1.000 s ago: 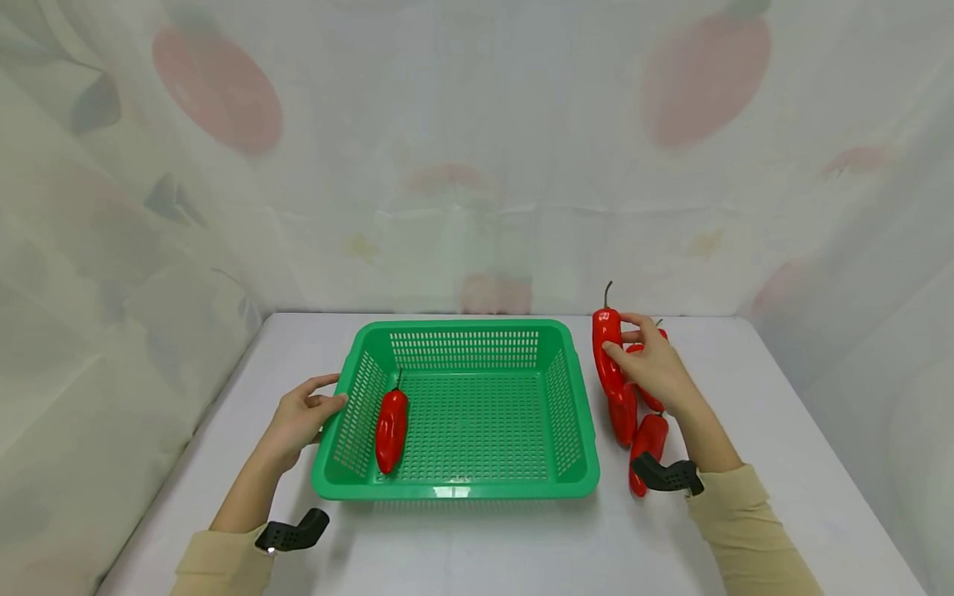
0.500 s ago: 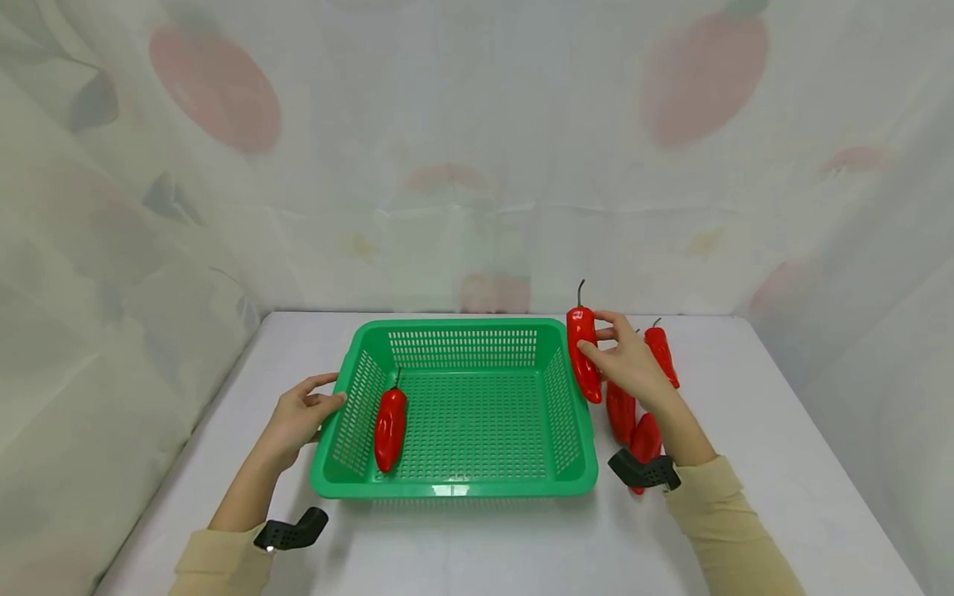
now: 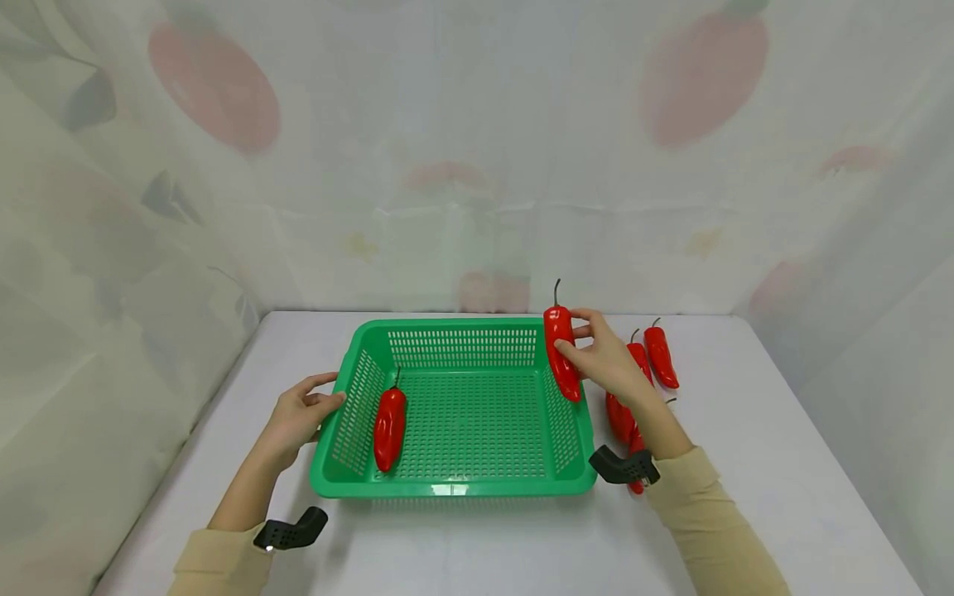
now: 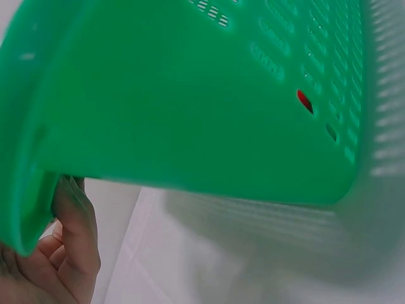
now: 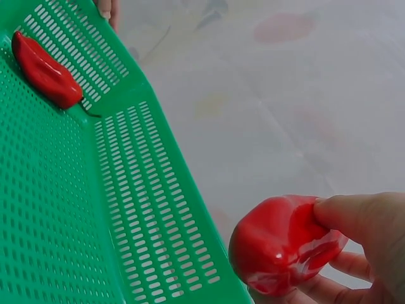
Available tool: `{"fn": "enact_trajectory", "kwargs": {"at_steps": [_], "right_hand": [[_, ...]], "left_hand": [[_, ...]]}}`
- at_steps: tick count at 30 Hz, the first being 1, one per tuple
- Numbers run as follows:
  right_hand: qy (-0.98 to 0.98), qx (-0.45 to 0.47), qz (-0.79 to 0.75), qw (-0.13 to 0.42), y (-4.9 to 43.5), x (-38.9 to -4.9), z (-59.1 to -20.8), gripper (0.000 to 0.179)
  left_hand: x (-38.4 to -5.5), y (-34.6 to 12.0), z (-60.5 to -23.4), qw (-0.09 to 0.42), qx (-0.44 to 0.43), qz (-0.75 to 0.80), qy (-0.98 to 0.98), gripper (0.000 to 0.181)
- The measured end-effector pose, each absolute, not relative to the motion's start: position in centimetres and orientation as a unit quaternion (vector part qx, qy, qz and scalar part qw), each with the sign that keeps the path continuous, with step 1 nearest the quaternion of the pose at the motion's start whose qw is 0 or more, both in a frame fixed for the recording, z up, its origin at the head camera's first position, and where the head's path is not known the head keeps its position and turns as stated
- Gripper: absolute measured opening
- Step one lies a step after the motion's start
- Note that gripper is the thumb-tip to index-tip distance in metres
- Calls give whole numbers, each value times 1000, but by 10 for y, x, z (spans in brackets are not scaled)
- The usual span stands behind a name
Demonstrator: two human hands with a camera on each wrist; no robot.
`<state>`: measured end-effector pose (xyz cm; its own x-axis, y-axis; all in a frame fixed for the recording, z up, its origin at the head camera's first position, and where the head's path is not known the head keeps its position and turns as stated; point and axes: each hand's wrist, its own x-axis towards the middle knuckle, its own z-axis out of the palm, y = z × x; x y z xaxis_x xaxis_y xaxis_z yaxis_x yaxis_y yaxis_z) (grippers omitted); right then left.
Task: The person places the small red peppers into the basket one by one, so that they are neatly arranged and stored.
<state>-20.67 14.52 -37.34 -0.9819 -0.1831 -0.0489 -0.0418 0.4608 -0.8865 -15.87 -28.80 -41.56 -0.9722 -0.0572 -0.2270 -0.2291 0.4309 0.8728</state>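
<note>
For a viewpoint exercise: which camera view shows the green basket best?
The head view: nearly the whole green basket shows, rim, walls and floor, though a held pepper overlaps its right side. The left wrist view has just part of its outside, close up; the right wrist view, part of its inside, cut by the frame.

Holding the left forearm (image 3: 249,495) aslant, forward and inward, and gripping between thumb (image 3: 331,404) and fingers (image 3: 316,382) with the left hand (image 3: 298,416). Holding the right forearm (image 3: 666,429) inward from the opposite side, and pinching likewise with the right hand (image 3: 605,358), hovering higher in the head view.
</note>
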Motion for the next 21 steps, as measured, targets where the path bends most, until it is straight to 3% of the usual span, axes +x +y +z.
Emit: {"fn": "enact_trajectory", "kwargs": {"at_steps": [21], "right_hand": [[843,-80,-524,90,106,-212,-371,62]], "left_hand": [[-159,-289,-417,83,-83,527,842,59]]}}
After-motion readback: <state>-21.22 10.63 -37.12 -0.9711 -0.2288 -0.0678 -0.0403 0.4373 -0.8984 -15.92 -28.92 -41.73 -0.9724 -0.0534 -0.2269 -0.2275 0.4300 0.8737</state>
